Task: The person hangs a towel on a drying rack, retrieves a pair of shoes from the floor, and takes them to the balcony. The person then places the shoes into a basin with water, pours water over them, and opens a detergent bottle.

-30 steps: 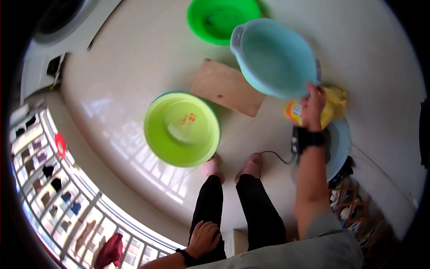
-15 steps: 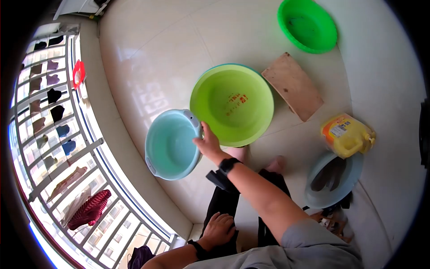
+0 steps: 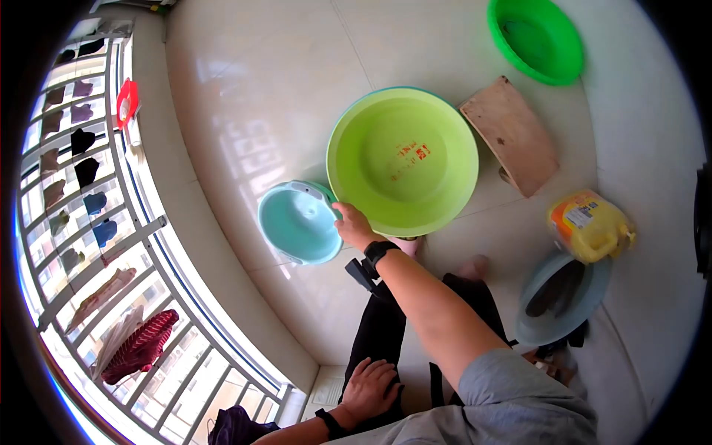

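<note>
Pale glossy tile floor [image 3: 245, 96]. Your right hand [image 3: 354, 226] pinches the rim of a light-blue plastic basin [image 3: 293, 222], just left of it. Your left hand [image 3: 371, 387], fingers loosely spread, rests on your black-trousered leg [image 3: 382, 324]. Beyond your right hand: lime-green round plastic basin [image 3: 404, 167]; farther right, brown rectangular wooden board [image 3: 512, 137].

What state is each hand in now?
Left hand: open, resting on the black-trousered leg, nothing visibly held.
Right hand: closed on the rim of the light-blue rounded plastic basin.
</note>
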